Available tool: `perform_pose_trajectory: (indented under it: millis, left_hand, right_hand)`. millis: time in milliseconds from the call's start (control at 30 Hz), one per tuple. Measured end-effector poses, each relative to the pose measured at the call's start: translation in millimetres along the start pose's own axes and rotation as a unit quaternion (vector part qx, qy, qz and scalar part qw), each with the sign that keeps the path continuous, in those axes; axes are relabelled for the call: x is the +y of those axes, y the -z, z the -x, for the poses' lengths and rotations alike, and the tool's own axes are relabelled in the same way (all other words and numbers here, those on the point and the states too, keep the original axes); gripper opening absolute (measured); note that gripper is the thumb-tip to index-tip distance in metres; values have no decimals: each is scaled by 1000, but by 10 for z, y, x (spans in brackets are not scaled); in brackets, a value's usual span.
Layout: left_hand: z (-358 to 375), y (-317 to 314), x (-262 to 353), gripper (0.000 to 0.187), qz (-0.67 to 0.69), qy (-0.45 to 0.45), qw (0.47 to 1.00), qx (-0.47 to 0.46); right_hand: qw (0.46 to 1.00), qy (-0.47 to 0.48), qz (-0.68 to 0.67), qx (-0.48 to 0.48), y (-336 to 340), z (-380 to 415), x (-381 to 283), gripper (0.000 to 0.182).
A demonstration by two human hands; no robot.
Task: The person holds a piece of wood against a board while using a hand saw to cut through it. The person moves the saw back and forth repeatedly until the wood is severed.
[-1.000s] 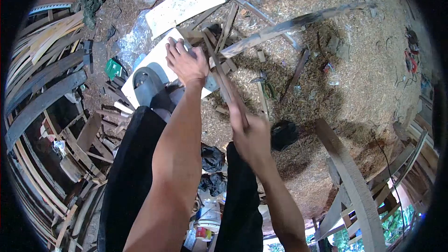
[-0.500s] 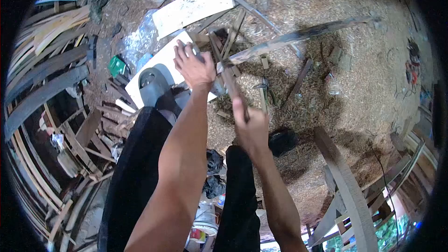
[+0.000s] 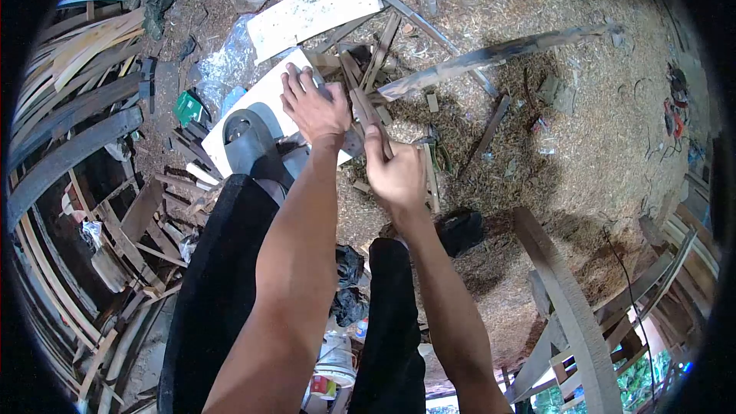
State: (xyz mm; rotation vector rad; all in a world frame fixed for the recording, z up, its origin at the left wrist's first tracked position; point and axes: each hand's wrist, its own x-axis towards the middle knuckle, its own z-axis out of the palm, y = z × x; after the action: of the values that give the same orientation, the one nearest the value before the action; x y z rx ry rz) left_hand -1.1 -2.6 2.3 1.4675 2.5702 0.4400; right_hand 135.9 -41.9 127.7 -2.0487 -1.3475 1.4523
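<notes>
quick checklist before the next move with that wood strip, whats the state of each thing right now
1. Right hand grips the strip: ok, fingers closed round its near end.
2. Left hand steadies the work: ok, pressed down beside the strip on the pile of sticks.
3. What the left hand covers: cannot tell, hidden under the palm.
4. Left fingers apart from the strip: not ok, they lie right next to it.
5. Foot out of the way: not ok, the shoe rests on the white board just beside the left hand.
6. Ground clean: not ok, covered in sawdust and scraps.
</notes>
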Motion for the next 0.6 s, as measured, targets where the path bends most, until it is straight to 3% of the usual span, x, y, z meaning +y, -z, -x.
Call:
perform_pose_trajectory:
  millis: [133, 200, 300, 367, 433, 500, 600]
  left_hand:
    - [1, 3, 30, 53, 6, -4, 1000, 5]
    - [3, -6, 21, 53, 0, 4, 1000, 5]
    - [9, -44, -2, 48, -32, -10, 999, 35]
    - [14, -47, -9, 48, -28, -12, 999, 36]
    - [23, -37, -17, 48, -32, -15, 999, 37]
    - [-3, 14, 21, 57, 1, 6, 1000, -8]
    - [-5, 8, 9, 57, 1, -3, 1000, -4]
  right_hand:
    - [999, -30, -3, -25, 211, 349, 31, 45]
    - [997, 16, -52, 55, 377, 893, 144, 38]
    - [1000, 11, -13, 7, 712, 1378, 395, 28]
    - [995, -68, 43, -57, 779, 1383, 304, 27]
    - [997, 44, -37, 48, 411, 960, 340, 34]
    - [1000, -2, 23, 3, 133, 427, 256, 45]
    - [999, -9, 44, 8, -84, -149, -13, 57]
